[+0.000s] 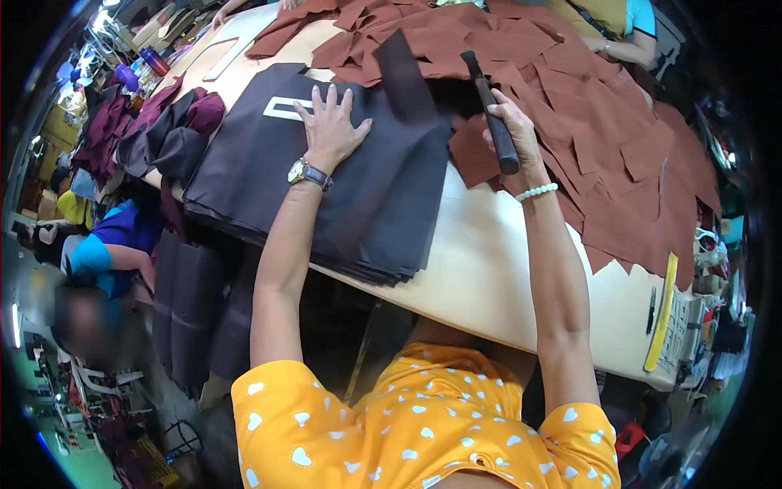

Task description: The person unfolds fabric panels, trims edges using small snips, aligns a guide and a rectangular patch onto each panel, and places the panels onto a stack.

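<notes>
Orange heart-printed clothing (423, 411) is being worn nearest the camera, both arms being stretched forward over the table (489, 261). On the dark cloth stack (366, 204), which is reaching the table's near edge, the left hand (330, 134) is being laid palm down, fingers spread, at the right end of a white rectangular piece (281, 114). A dark tool (504, 147) is being gripped in the right hand (521, 138), fingers wrapped around its shaft, its far end being angled away from the body. Bare tabletop is being left between the stack and the brown cloth (603, 147), which is crowding the far and right sides. The tool's kind is being left unclear, a dark flap (401, 77) is being blurred, the cloth beneath the palm is being hidden, and a co-worker (642, 24) is being cut off at the upper right.
</notes>
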